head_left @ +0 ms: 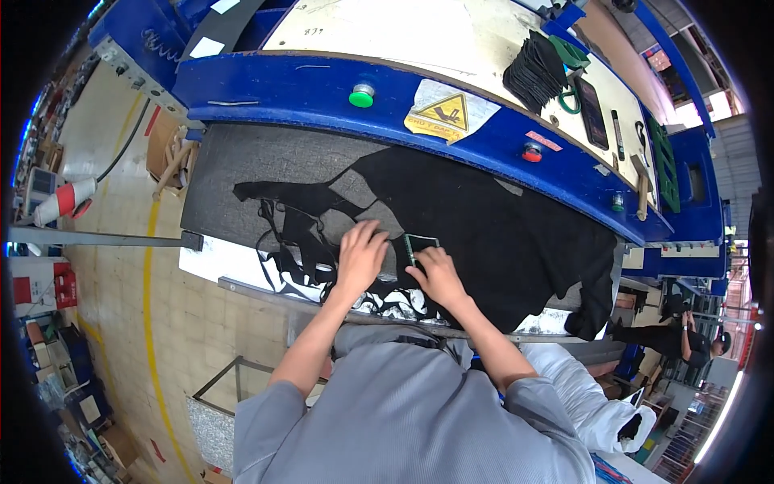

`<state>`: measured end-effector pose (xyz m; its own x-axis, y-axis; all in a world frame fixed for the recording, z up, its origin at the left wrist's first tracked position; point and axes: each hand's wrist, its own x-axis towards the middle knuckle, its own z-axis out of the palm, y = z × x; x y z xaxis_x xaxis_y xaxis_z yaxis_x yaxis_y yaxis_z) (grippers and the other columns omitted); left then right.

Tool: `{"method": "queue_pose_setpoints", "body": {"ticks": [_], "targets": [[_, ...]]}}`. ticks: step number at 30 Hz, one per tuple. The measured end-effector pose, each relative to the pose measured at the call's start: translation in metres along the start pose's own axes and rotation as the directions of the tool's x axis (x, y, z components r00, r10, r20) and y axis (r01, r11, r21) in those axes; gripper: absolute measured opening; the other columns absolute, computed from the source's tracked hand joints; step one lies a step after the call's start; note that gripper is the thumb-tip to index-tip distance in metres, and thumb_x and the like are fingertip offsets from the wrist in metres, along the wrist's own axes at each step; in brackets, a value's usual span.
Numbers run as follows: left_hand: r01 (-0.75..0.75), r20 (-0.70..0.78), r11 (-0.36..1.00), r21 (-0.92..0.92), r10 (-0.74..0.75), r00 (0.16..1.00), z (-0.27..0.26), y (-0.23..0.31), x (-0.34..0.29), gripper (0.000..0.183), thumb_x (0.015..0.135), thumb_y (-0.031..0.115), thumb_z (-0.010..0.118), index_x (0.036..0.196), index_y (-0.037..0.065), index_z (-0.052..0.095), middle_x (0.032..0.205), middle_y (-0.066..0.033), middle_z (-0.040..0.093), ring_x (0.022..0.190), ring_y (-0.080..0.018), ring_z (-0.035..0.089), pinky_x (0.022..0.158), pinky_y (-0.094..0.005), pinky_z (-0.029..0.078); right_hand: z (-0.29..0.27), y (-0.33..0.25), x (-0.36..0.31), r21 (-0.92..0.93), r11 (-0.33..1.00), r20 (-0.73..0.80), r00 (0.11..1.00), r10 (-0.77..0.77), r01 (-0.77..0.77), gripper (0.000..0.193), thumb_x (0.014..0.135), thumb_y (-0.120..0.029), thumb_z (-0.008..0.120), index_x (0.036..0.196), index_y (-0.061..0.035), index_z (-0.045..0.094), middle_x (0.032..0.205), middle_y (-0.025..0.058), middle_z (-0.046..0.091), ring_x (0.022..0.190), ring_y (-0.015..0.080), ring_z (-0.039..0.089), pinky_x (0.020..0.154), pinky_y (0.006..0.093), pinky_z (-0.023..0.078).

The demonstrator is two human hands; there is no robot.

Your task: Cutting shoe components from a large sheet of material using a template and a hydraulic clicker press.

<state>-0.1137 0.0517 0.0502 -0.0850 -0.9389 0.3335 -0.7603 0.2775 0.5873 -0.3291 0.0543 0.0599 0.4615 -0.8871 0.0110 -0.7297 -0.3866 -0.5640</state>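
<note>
The left hand (360, 252) lies flat, fingers spread, on the black cut fabric sheet (484, 234). Just right of it, the right hand (438, 274) seems to pinch a small green-edged rectangular die (421, 244). Open grey felt bed (266, 173) lies beyond both hands, up to the blue machine edge (322, 89).

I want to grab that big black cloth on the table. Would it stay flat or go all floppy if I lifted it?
Probably floppy: the big black cloth lies in wrinkles and droops over the grey work table edge at the right. It likely would not roll or tip. The left hand presses flat on it, so it may slide when pushed.
</note>
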Motion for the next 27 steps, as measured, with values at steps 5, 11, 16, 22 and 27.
{"method": "queue_pose_setpoints", "body": {"ticks": [5,11,16,22,27], "targets": [[0.032,0.246,0.998,0.046,-0.042,0.968,0.025,-0.006,0.006,0.018,0.087,0.023,0.070,0.098,0.009,0.068,0.101,-0.0073,0.066,0.099,-0.0278,0.058,0.088,-0.0422,0.040,-0.021,0.004,0.000,0.128,0.991,-0.181,0.983,-0.009,0.033,0.021,0.087,-0.007,0.068,0.107,-0.0015,0.069,0.110,0.0145,0.064,0.105,0.0335,0.059,0.091,0.0415,0.049],[0.185,-0.004,0.970,0.156,-0.187,0.982,0.025,-0.042,0.081,0.038,0.090,0.030,0.066,0.120,0.007,0.063,0.118,-0.0149,0.060,0.110,-0.0365,0.054,0.090,-0.0498,0.044,-0.072,0.122,0.003,-0.080,0.940,-0.469,0.844,0.258,-0.332,0.029,0.093,-0.012,0.061,0.120,-0.0001,0.063,0.118,0.0184,0.062,0.113,0.0379,0.056,0.098,0.0443,0.045],[0.112,0.041,0.944,0.311,-0.132,0.990,0.037,-0.081,0.135,0.041,0.089,0.033,0.071,0.114,0.003,0.063,0.115,-0.0131,0.060,0.111,-0.0332,0.055,0.088,-0.0485,0.044,-0.084,0.181,0.063,-0.296,0.887,-0.411,0.885,0.217,-0.355,0.047,0.097,-0.029,0.060,0.135,-0.0022,0.056,0.136,0.0190,0.055,0.134,0.0372,0.044,0.109,0.0516,0.034],[0.335,0.115,0.906,0.259,-0.374,0.920,0.050,-0.068,0.153,0.029,0.083,0.029,0.077,0.098,0.009,0.062,0.102,-0.0096,0.062,0.101,-0.0336,0.059,0.083,-0.0483,0.043,-0.066,0.206,0.092,-0.251,0.870,-0.384,0.869,0.312,-0.424,0.029,0.089,-0.026,0.072,0.104,-0.0022,0.062,0.113,0.0166,0.060,0.117,0.0381,0.051,0.097,0.0534,0.035],[0.257,0.100,0.923,0.287,-0.296,0.950,0.059,-0.074,0.151,0.023,0.087,0.028,0.074,0.094,0.010,0.061,0.099,-0.0097,0.058,0.101,-0.0330,0.056,0.082,-0.0494,0.042,-0.063,0.200,0.103,-0.010,0.889,-0.336,0.839,0.428,-0.458,0.026,0.087,-0.019,0.074,0.103,-0.0032,0.061,0.103,0.0138,0.061,0.109,0.0375,0.053,0.094,0.0524,0.036]]}}
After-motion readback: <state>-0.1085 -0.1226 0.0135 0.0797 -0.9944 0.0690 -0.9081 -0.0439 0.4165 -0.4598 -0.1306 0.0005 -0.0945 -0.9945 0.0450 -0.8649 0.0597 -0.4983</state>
